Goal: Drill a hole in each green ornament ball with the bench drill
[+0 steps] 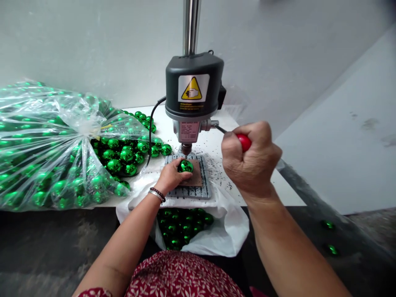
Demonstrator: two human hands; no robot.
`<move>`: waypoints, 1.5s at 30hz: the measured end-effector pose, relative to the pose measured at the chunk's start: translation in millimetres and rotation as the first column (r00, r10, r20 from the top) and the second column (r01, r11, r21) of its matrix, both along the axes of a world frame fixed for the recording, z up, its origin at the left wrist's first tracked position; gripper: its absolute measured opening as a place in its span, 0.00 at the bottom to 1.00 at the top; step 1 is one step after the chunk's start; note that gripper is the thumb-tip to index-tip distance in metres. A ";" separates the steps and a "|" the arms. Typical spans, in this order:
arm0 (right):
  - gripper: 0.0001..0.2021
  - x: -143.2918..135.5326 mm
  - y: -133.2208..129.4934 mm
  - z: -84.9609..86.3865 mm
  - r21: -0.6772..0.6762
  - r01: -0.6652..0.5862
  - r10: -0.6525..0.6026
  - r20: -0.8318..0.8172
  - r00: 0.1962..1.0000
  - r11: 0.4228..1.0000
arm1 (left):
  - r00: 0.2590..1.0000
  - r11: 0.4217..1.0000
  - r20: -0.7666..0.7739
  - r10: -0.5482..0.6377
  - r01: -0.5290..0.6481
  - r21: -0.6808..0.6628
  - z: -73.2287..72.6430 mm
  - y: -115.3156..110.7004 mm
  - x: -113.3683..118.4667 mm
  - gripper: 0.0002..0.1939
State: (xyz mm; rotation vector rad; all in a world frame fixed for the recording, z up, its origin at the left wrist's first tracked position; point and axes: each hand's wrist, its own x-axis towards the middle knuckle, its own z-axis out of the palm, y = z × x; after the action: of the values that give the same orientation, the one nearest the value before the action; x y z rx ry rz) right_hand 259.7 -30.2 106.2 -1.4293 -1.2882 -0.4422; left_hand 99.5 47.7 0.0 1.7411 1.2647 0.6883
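A shiny green ball (187, 166) is held by my left hand (172, 175), fingers and thumb around its left and near sides, directly beneath the bit of a drill press (194, 86). Under the ball lies a brown board (197, 180) on the grey slotted base plate (206, 190). My right hand (250, 159) is wrapped round the red knob (243, 142) of the press lever, to the right of the drill head. The bit's tip meets or nearly meets the ball's top; which one cannot be told.
A clear plastic bag (88, 123) spills many green balls onto the white table (272, 189) at left. Below the front edge, a white sack (230, 231) holds more balls. Dark shavings surround the base. A black cable (150, 128) hangs left of the press. Loose balls (332, 249) lie lower right.
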 end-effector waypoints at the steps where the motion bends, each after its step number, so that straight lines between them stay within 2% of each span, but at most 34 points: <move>1: 0.09 0.4 -0.3 -3.8 0.010 0.006 -0.006 0.012 1.000 1.000 | 1.000 1.000 0.000 0.005 -0.005 0.001 1.1 -0.5 0.0 0.31; 6: 0.10 1.8 -0.1 -22.1 0.094 0.017 -0.024 0.069 0.997 0.995 | 1.000 1.000 -0.007 -0.023 0.023 0.017 -2.6 0.0 -1.2 0.27; 10: 0.07 0.5 1.8 -35.0 0.174 0.015 -0.032 0.097 0.995 0.985 | 1.000 0.998 -0.009 -0.025 0.025 0.051 -10.8 2.1 -1.9 0.31; 14: 0.06 -1.9 1.9 -50.0 0.208 -0.021 0.001 0.097 0.995 0.978 | 1.000 0.998 -0.013 -0.029 0.029 0.061 -16.5 3.5 -2.9 0.30; 16: 0.06 -2.7 2.6 -52.0 0.221 -0.035 0.016 0.088 0.996 0.975 | 1.000 0.998 -0.010 -0.029 0.030 0.058 -18.2 4.3 -3.2 0.28; 19: 0.08 -2.4 9.2 -34.3 0.237 -0.011 0.001 0.045 0.999 0.971 | 1.000 0.998 -0.006 -0.029 0.029 0.060 -18.6 5.0 -2.4 0.29; 21: 0.11 -1.0 18.0 -8.7 0.214 0.012 -0.006 -0.026 1.000 0.977 | 1.000 0.998 -0.013 -0.023 0.023 0.063 -16.6 3.9 -1.8 0.29; 24: 0.12 1.8 32.3 33.1 0.096 -0.027 0.042 -0.162 0.986 0.995 | 1.000 0.998 -0.022 -0.013 0.015 0.064 -9.4 -3.0 -4.9 0.26; 26: 0.12 3.4 38.5 50.9 0.004 -0.040 0.040 -0.221 0.975 0.999 | 0.999 0.997 -0.017 -0.027 0.028 0.068 -2.1 -11.3 -12.8 0.25; 29: 0.16 4.7 41.2 57.5 -0.056 -0.048 0.033 -0.256 0.966 0.997 | 0.990 0.989 -0.055 -0.129 0.132 0.064 11.1 -26.2 -34.4 0.27; 31: 0.22 4.9 40.6 54.5 -0.027 -0.058 0.050 -0.237 0.970 0.998 | 0.947 0.954 -0.120 -0.298 0.299 -0.005 19.0 -35.3 -51.2 0.27; 33: 0.29 4.5 39.6 51.7 0.002 -0.067 0.066 -0.210 0.976 0.998 | 0.890 0.909 -0.186 -0.417 0.412 -0.065 24.1 -42.1 -65.5 0.30; 36: 0.37 3.2 38.2 51.6 -0.003 -0.053 0.051 -0.208 0.977 0.999 | 0.842 0.870 -0.224 -0.492 0.485 -0.087 25.2 -44.9 -77.8 0.31; 38: 0.39 2.3 37.2 52.8 -0.024 -0.059 0.053 -0.225 0.973 0.998 | 0.860 0.882 -0.203 -0.469 0.469 -0.050 24.1 -39.7 -79.1 0.29; 41: 0.39 1.6 36.1 53.4 -0.026 -0.084 0.076 -0.246 0.966 0.996 | 0.918 0.932 -0.218 -0.333 0.355 0.071 25.3 -18.8 -71.3 0.22; 43: 0.39 1.8 35.7 52.5 -0.009 -0.102 0.096 -0.254 0.962 0.995 | 0.921 0.948 -0.346 -0.177 0.255 0.193 29.1 2.2 -59.7 0.18; 45: 0.39 2.9 35.6 51.4 -0.004 -0.116 0.111 -0.266 0.957 0.993 | 0.867 0.934 -0.498 -0.002 0.180 0.309 34.1 25.0 -44.4 0.22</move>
State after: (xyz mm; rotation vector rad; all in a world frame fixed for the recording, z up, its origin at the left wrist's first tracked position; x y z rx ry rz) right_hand 262.6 5.4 157.6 -1.3705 -1.1510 -0.1538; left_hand 55.1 72.7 34.1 2.3630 1.4431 0.4362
